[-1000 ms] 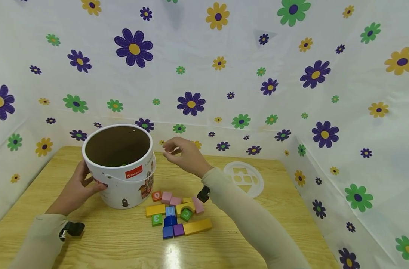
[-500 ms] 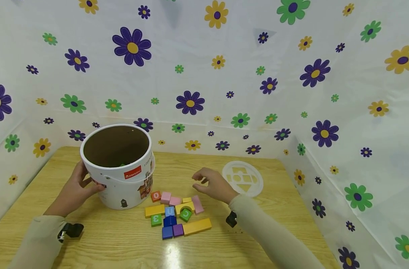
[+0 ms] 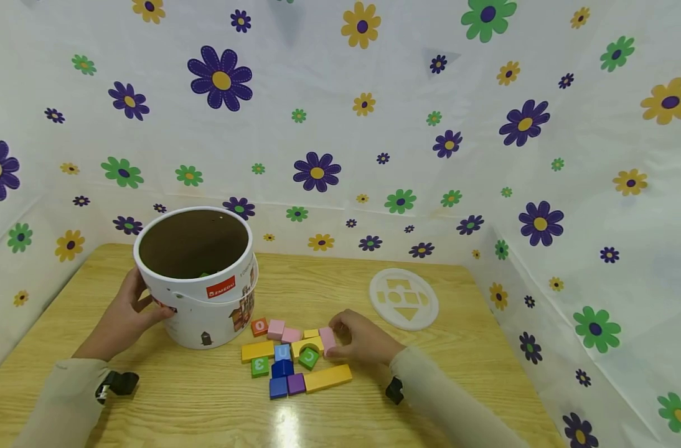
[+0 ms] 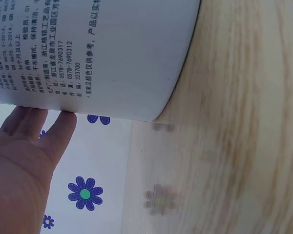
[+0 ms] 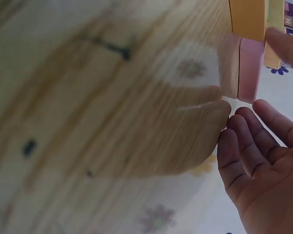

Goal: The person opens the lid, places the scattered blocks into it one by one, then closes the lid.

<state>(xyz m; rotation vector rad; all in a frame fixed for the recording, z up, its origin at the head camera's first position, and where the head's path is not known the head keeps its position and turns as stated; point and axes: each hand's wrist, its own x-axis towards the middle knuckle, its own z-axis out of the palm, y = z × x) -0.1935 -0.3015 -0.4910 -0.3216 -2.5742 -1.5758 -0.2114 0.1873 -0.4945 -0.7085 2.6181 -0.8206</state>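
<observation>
My left hand (image 3: 122,320) holds the side of a white bucket (image 3: 186,323) at the left of the table, thumb on the front and fingers on the left wall; the left wrist view shows printed text on the bucket (image 4: 112,63). Right of it lies a group of toy blocks. At that group's right edge my right hand (image 3: 365,338) pinches a pink block (image 3: 327,341) lengthwise, thumb at one end and forefinger at the other. In the right wrist view the pink block (image 5: 250,68) stands against an orange-yellow block (image 5: 248,18).
Beside the pink block lie a yellow arch (image 3: 299,347), a green letter block (image 3: 309,358) and a long yellow block (image 3: 328,378). Blue, purple, red and other pink blocks lie nearby. A white round plate with cut-out shapes (image 3: 376,305) lies behind the right hand. Flowered cloth (image 3: 340,230) borders the table.
My right hand has come from beside the bucket's rim, moving right and then down to the pink block, which it now pinches. The left hand stays on the bucket.
</observation>
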